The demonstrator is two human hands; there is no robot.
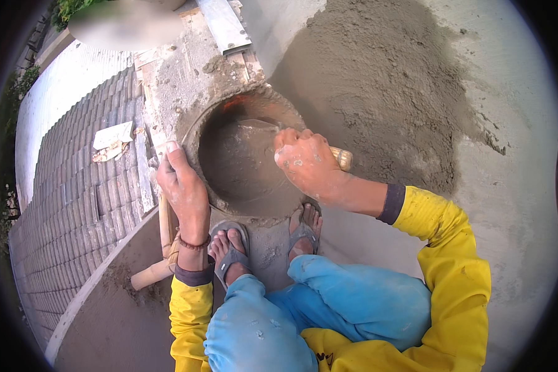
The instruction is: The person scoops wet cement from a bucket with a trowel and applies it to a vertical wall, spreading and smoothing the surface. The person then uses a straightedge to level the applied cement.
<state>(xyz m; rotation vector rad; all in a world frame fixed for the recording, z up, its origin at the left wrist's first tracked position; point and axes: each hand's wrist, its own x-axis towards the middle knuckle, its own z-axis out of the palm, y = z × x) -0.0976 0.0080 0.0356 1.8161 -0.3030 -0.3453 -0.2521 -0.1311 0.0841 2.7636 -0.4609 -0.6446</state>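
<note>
A mortar-caked bucket (195, 137) stands in front of my feet, with wet grey mortar (245, 164) inside it. My right hand (310, 160) is closed around the pale wooden handle of a trowel (341, 159). The trowel's blade dips into the bucket, smeared with mortar and partly hidden. At the bucket's left side, my left hand (185, 189) grips the rim, thumb up; its other fingers are mostly hidden.
A mortar-splattered board (186, 80) lies beyond the bucket, with a metal channel (224, 26) on it. Fresh mortar (378, 93) coats the surface at right. Bamboo poles (152, 274) cross below my left hand. Left of them, a tiled roof (84, 155) lies past a ledge (99, 288).
</note>
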